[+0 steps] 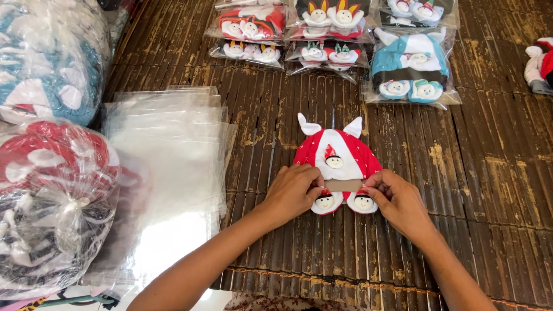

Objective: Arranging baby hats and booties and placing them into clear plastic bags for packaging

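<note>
Both hands pinch a tan band across a red and white baby hat set at frame centre.

Left hand (296, 193) and right hand (397, 201) each close their grip on the band (344, 185) over the hat (337, 155) and two booties (344, 203) on the slatted mat (489, 190); uneven pull could skew it or shift the booties. Left: one stack of clear bags (167, 173). Top: seemingly six packed sets (410, 66).

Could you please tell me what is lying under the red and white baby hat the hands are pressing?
The hat lies on the brown slatted mat; anything beneath it is covered.
</note>
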